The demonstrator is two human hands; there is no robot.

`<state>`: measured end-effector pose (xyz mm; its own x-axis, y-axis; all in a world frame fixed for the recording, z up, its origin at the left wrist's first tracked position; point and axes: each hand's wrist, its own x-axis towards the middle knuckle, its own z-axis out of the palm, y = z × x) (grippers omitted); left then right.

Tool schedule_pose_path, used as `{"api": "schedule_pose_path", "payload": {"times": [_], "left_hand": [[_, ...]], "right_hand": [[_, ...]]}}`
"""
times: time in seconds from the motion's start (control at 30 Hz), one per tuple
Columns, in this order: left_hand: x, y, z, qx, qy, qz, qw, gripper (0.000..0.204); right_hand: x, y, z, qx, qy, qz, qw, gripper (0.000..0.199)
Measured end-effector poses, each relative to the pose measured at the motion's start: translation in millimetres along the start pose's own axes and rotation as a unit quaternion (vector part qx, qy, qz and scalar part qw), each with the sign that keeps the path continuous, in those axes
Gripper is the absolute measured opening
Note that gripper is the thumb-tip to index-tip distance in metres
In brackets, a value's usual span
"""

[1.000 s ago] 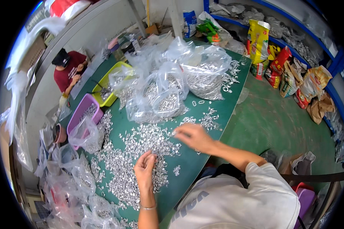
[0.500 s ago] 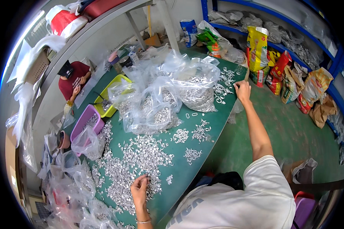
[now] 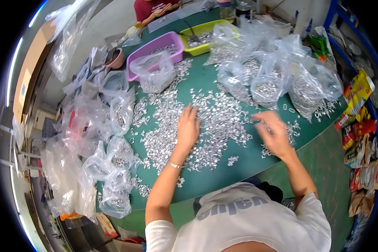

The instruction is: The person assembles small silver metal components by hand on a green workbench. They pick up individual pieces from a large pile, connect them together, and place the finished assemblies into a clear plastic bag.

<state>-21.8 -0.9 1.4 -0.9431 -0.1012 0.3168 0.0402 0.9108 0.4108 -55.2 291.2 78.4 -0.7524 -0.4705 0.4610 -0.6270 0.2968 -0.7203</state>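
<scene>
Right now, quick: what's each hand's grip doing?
Left hand: open over the pile of small metal pieces; no held piece visible.
Right hand: blurred; whether its grip is open or closed cannot be told.

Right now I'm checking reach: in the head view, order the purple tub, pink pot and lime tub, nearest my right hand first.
1. Lime tub, ahead-left of the right hand
2. Purple tub, further left
3. Pink pot, leftmost

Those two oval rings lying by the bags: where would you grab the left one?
Probably pinch the oval ring across its long sides, coming from above and from the near side, where the right hand is: it lies flat, longer than wide, apart from the loose pieces, while filled clear bags crowd its far side.
</scene>
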Motion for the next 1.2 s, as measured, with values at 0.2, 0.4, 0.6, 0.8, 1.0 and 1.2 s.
{"api": "schedule_pose_path", "payload": {"times": [0.2, 0.4, 0.6, 0.8, 1.0, 1.2], "left_hand": [[-24.7, -2.8, -7.7, 0.048, -0.100, 0.087, 0.990, 0.045], [-61.0, -2.2, -48.2, -0.019, -0.149, 0.097, 0.984, 0.044], [0.4, -37.9, -30.1, -0.158, -0.043, -0.011, 0.986, 0.033], [93.0, -52.5, 40.2, -0.081, 0.000, 0.027, 0.996, 0.038], [35.6, -46.8, 16.9, -0.224, -0.150, 0.099, 0.958, 0.043], [-32.6, -9.3, -42.0, -0.227, -0.170, 0.077, 0.956, 0.043]], "right_hand": [[57.8, 34.8, 121.2, -0.121, -0.140, -0.028, 0.982, 0.042], [39.6, 7.2, 145.0, -0.145, -0.299, -0.105, 0.937, 0.044], [71.4, 35.5, 132.0, 0.026, -0.235, 0.075, 0.969, 0.038], [110.7, 89.2, 167.0, -0.238, -0.129, -0.006, 0.963, 0.042], [76.6, 34.5, 148.6, -0.090, -0.307, -0.014, 0.947, 0.043], [45.3, 1.4, 123.9, -0.015, -0.409, -0.079, 0.909, 0.044]]}}
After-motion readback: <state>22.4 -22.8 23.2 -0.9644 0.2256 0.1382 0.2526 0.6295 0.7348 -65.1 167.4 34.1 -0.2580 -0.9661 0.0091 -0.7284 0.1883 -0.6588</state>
